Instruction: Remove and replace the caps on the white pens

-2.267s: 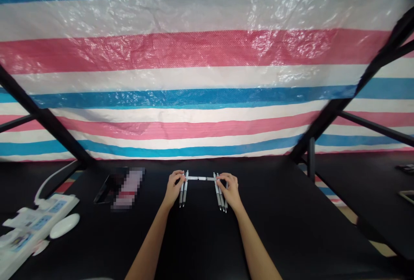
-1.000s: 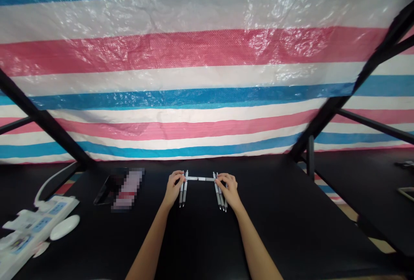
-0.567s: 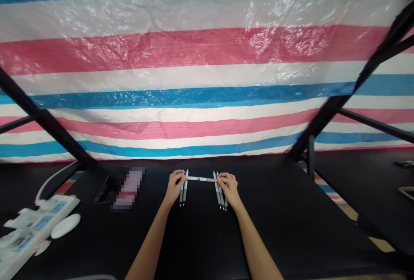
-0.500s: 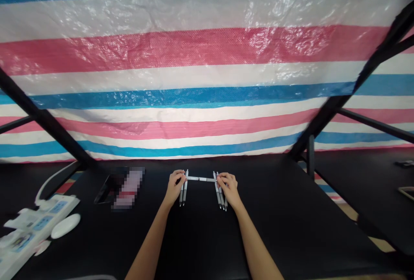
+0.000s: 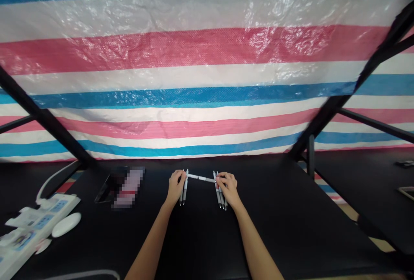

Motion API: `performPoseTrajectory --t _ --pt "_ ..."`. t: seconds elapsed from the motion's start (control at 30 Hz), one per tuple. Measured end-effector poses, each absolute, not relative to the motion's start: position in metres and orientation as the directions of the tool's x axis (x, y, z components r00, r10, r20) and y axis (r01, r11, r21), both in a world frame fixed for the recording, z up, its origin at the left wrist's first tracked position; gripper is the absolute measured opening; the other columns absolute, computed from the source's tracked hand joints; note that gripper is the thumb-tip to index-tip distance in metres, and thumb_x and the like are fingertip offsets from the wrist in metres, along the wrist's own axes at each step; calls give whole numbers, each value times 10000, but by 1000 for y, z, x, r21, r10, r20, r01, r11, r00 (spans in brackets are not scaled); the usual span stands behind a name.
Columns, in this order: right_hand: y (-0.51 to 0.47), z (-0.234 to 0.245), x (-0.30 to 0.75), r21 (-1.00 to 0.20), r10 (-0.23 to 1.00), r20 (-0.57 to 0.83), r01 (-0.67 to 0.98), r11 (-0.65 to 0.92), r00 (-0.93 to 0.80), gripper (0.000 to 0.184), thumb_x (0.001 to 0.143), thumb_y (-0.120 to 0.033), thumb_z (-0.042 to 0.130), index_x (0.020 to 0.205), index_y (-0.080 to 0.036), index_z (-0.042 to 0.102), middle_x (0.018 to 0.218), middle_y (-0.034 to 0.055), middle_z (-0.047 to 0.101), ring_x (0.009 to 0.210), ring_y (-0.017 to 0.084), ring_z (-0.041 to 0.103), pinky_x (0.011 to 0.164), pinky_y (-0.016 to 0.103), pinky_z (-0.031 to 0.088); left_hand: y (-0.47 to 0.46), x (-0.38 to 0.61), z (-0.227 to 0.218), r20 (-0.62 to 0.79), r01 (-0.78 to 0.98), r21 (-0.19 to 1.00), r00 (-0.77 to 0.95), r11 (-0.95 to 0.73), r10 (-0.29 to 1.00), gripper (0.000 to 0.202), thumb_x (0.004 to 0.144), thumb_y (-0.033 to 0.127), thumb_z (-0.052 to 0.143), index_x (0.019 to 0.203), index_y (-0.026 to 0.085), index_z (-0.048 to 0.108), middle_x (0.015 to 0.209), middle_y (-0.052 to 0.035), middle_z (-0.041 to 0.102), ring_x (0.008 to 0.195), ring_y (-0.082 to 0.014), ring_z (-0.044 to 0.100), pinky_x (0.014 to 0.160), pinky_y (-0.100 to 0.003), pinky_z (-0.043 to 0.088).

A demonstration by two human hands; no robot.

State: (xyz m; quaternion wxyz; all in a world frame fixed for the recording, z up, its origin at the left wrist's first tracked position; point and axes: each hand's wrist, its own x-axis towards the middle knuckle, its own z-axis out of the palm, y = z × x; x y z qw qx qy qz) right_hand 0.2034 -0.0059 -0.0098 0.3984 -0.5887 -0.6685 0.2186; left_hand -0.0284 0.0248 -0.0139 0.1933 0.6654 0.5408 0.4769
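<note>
1. The left hand (image 5: 176, 185) rests its fingers by the tops of two retractable pens (image 5: 185, 193).
2. A crosswise pen (image 5: 202, 178) slants rightward, its grey end at the right hand's (image 5: 228, 188) fingertips, near three pens (image 5: 218, 196).
3. A white power strip (image 5: 35, 232) lies on the black tabletop (image 5: 200, 241).
4. Striped tarpaulin (image 5: 194, 49) hangs behind.

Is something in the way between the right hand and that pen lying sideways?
Nothing visible is: the right hand seems to pinch the right end of the sideways pen. Other pens lie close by, partly hidden by that hand.
</note>
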Motion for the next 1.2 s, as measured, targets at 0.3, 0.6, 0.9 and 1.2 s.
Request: performPoseTrajectory --t 0.3,0.6,0.9,1.2 --pt "-13 -3 198 -698 930 351 633 335 -105 440 877 -435 426 550 -254 660 1040 14 625 1052 246 443 894 433 279 23 7 16 244 244 948 -156 -202 957 338 824 425 490 1078 203 519 858 -53 662 812 -186 631 756 -316 468" --pt "-9 -7 202 -829 918 396 437 348 21 409 842 -489 468 577 -244 660 893 48 653 956 245 491 871 407 318 12 30 14 -11 -353 936 -33 -1 999 775 697 446 662 1339 239 280 857 -40 649 692 -151 635 644 -303 519" --pt "2 -19 211 -958 898 288 86 275 332 445 772 -578 515 548 -210 626 753 48 642 834 230 545 822 348 366 13 31 14 -63 -397 914 61 82 996 545 664 391 680 1141 195 501 732 10 583 541 -96 546 567 -286 489" --pt "4 -24 211 -967 903 256 81 243 346 417 774 -556 525 572 -205 626 692 37 622 790 223 540 777 332 369 17 20 13 -95 -358 926 93 123 991 632 709 380 644 1276 212 419 776 -16 610 548 -90 533 568 -280 489"
